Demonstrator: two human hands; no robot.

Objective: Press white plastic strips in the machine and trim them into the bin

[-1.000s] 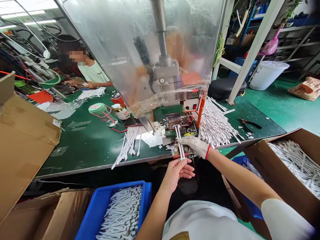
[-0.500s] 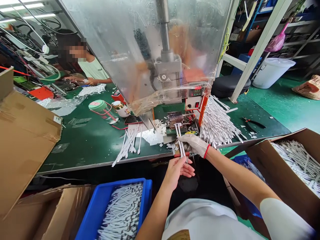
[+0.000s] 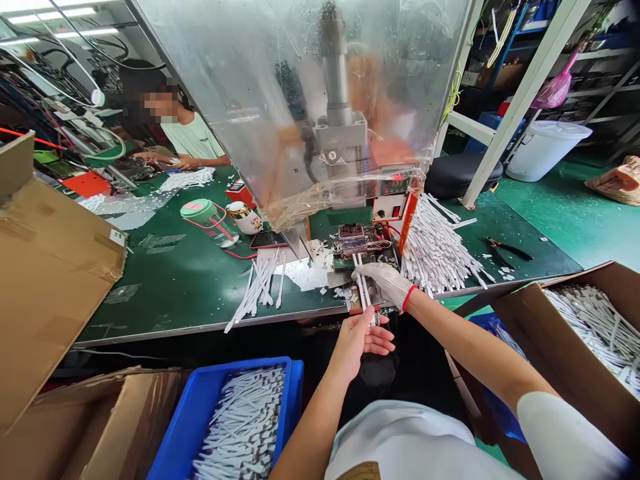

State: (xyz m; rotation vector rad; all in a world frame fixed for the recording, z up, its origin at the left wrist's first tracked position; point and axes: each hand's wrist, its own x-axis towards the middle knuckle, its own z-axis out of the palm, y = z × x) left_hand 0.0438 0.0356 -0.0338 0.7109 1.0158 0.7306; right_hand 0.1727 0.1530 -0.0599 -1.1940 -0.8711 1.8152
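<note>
A couple of long white plastic strips (image 3: 363, 288) stand nearly upright over a red-based fixture (image 3: 361, 310) under a press. My gloved right hand (image 3: 384, 283), with a red band at the wrist, pinches them from the right. My bare left hand (image 3: 361, 341) is below, its thumb and fingers on either side of the strips' lower ends. I cannot tell if it grips them. The press's clear plastic shield (image 3: 300, 113) stands beyond, and the fixture's lower part is partly hidden by the strips.
A large heap of white strips (image 3: 435, 247) lies right of the press, a smaller bunch (image 3: 257, 288) left of it on the green table (image 3: 165, 293). A blue tray (image 3: 240, 420) and cardboard box (image 3: 565, 333) hold more strips. A co-worker (image 3: 193, 139) works at the far end.
The whole view has swung slightly, shifting the press to the right. My hands stay at the fixture with the strips, and the gloved hand sits a little higher.
</note>
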